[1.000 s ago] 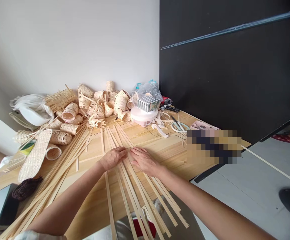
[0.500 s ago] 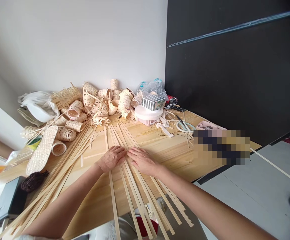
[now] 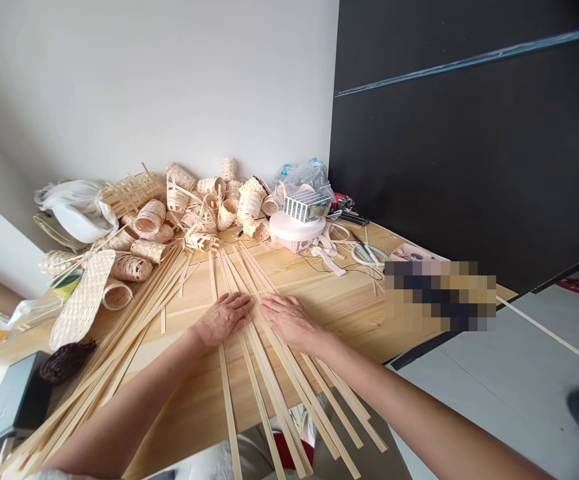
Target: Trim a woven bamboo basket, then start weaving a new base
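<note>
Long flat bamboo strips (image 3: 269, 387) fan out across the pine table (image 3: 349, 313) and run past its near edge. My left hand (image 3: 223, 319) lies flat on the strips, and my right hand (image 3: 292, 325) rests on them a little to its right. Neither hand closes around anything. The fingertips of both hands point towards the spot where the strips converge. A thicker bundle of similar strips (image 3: 136, 320) lies further left, beside my left forearm.
Woven bamboo cylinders (image 3: 194, 217) are heaped against the wall at the back. An oval woven mat (image 3: 83, 300) lies at the left, with a dark tablet (image 3: 14, 403) beyond it. Scissors (image 3: 368, 253), a white round box (image 3: 294, 230) and a blurred patch (image 3: 439, 295) occupy the right.
My right hand has slid slightly to the right, widening the gap between my hands. The view has shifted a little, and the strips stay in nearly the same fan.
</note>
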Action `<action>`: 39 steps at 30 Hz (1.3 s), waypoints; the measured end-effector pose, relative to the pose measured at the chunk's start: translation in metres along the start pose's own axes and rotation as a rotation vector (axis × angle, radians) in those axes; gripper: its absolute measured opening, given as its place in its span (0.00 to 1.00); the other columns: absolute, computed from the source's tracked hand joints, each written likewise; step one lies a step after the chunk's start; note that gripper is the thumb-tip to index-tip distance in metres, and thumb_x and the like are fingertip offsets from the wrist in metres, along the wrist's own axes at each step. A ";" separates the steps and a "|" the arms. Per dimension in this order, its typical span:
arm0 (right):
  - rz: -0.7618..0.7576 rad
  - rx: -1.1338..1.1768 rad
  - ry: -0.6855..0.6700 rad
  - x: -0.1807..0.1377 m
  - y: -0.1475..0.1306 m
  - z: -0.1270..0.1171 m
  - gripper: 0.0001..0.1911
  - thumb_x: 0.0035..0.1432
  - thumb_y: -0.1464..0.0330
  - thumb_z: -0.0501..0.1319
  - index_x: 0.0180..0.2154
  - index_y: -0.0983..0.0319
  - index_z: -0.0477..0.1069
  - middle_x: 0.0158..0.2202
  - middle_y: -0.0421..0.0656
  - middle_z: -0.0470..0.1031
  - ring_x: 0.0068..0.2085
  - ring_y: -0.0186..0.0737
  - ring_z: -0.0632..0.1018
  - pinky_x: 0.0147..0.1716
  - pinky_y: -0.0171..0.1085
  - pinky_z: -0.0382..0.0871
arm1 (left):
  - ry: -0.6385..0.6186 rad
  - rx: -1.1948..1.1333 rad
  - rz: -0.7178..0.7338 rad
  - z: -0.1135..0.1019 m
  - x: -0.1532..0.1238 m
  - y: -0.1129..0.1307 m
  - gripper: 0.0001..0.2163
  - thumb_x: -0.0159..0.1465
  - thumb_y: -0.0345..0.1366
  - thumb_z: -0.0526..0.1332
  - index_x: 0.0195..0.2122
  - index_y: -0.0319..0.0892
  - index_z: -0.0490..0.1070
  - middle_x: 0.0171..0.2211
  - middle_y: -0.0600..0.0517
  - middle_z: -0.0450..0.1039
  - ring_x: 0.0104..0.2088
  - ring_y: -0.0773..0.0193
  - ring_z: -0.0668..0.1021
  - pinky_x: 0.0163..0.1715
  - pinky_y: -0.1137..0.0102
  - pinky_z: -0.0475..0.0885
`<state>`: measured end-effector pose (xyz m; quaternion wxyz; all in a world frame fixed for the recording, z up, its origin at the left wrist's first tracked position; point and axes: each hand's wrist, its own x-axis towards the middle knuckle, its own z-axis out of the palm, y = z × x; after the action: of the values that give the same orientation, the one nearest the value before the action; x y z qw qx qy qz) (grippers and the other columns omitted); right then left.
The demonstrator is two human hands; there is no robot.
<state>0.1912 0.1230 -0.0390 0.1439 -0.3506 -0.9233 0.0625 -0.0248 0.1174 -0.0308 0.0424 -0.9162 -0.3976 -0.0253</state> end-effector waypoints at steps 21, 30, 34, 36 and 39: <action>-0.107 0.035 0.118 0.016 0.009 0.012 0.16 0.60 0.73 0.49 0.48 0.62 0.67 0.49 0.46 0.69 0.52 0.41 0.66 0.50 0.42 0.59 | 0.141 -0.002 0.014 -0.001 0.017 -0.007 0.12 0.64 0.31 0.50 0.46 0.37 0.66 0.39 0.45 0.72 0.41 0.61 0.73 0.44 0.66 0.69; -0.078 0.052 0.160 0.015 0.011 0.019 0.17 0.60 0.74 0.49 0.50 0.61 0.65 0.52 0.45 0.67 0.54 0.41 0.65 0.51 0.44 0.57 | 0.076 -0.026 -0.011 -0.004 0.037 -0.015 0.09 0.64 0.31 0.51 0.33 0.39 0.71 0.31 0.49 0.70 0.36 0.63 0.74 0.36 0.71 0.70; -0.081 0.054 0.159 0.015 0.012 0.021 0.18 0.59 0.73 0.49 0.51 0.62 0.64 0.52 0.46 0.67 0.53 0.41 0.65 0.51 0.44 0.57 | 0.086 -0.030 0.017 -0.002 0.034 -0.016 0.10 0.65 0.31 0.49 0.36 0.40 0.71 0.33 0.50 0.71 0.38 0.64 0.73 0.40 0.71 0.69; -0.080 0.050 0.153 0.014 0.012 0.022 0.18 0.58 0.73 0.50 0.51 0.63 0.64 0.52 0.46 0.67 0.53 0.42 0.65 0.51 0.45 0.56 | 0.110 -0.024 0.020 0.001 0.032 -0.017 0.11 0.65 0.31 0.49 0.38 0.40 0.70 0.35 0.49 0.72 0.38 0.64 0.74 0.40 0.70 0.70; -0.072 0.042 0.139 0.016 0.013 0.022 0.18 0.59 0.73 0.49 0.52 0.63 0.63 0.51 0.47 0.67 0.53 0.42 0.65 0.51 0.44 0.57 | 0.176 -0.023 0.014 0.007 0.028 -0.018 0.11 0.65 0.32 0.48 0.40 0.40 0.70 0.37 0.48 0.71 0.38 0.65 0.74 0.40 0.70 0.71</action>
<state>0.1809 0.1428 -0.0592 0.2170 -0.3174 -0.9217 0.0523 -0.0185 0.1507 -0.0347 0.0668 -0.9135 -0.3858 -0.1101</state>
